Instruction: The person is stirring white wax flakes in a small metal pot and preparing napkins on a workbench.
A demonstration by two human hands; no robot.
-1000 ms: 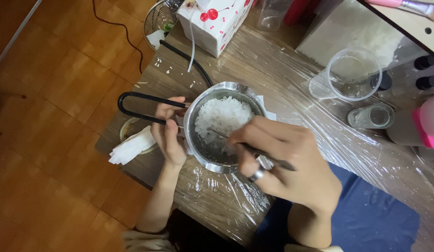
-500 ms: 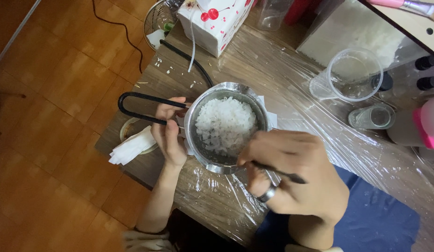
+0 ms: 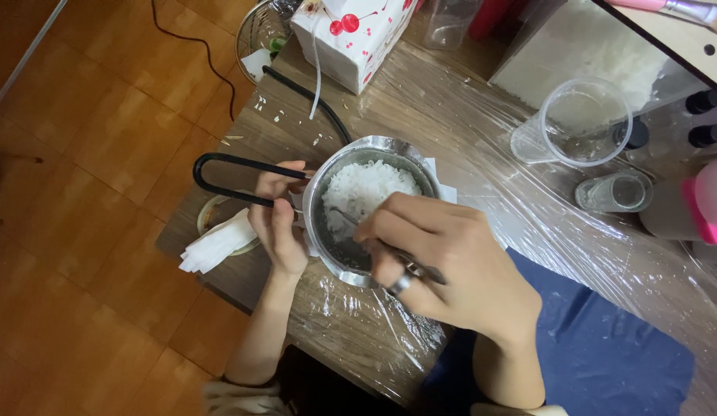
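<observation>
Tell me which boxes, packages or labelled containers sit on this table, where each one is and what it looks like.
White cardboard box with red cherry pictures: top of the plastic-wrapped wooden table, upright, rectangular.
Pink and white plastic bottle: right edge, rounded, cut off by the frame.
Small clear glass jar: just left of that bottle, no label visible.
Clear plastic measuring cup: above the jar, round, see-through.
No screens or signs in view.

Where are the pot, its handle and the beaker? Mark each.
pot (image 3: pixel 328 231): head view, left inner wall.
handle (image 3: pixel 220 159): head view, upper black bar.
beaker (image 3: pixel 586 115): head view, clear bottom.
</observation>
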